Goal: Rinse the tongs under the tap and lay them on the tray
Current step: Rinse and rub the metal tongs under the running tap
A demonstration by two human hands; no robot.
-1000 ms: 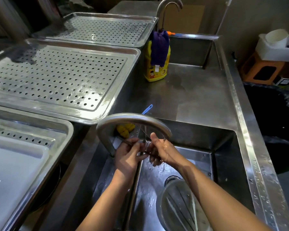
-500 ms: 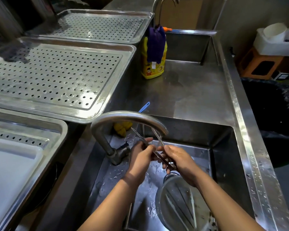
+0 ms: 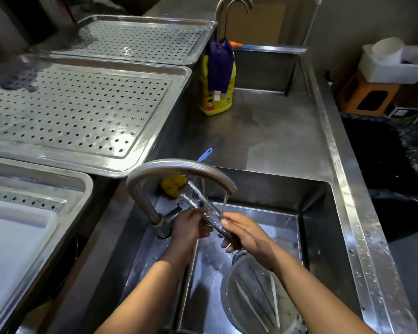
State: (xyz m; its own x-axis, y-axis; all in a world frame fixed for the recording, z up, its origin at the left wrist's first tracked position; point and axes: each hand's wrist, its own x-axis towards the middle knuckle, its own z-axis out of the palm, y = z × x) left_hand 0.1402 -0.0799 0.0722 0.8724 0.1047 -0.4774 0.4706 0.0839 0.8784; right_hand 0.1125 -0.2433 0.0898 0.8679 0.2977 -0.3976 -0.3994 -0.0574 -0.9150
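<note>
Head view. Bottle (image 3: 216, 102): yellow, label print unreadable. Tongs (image 3: 215, 224): over sink (image 3: 323, 237), beneath running tap (image 3: 179, 167), tips up-left, well apart from tray (image 3: 82, 109). Left hand (image 3: 191, 229): fingers curled round the arms. Right hand (image 3: 247, 236): fingers curled round the lower end.

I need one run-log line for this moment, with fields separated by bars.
phase: rinse | tongs: under running tap | left hand: holds tongs | right hand: holds tongs | perforated tray: no tongs yet

Tongs (image 3: 214, 222) hinge end hidden in right hand (image 3: 249, 237); bowl (image 3: 251, 292) cropped btm.
</note>
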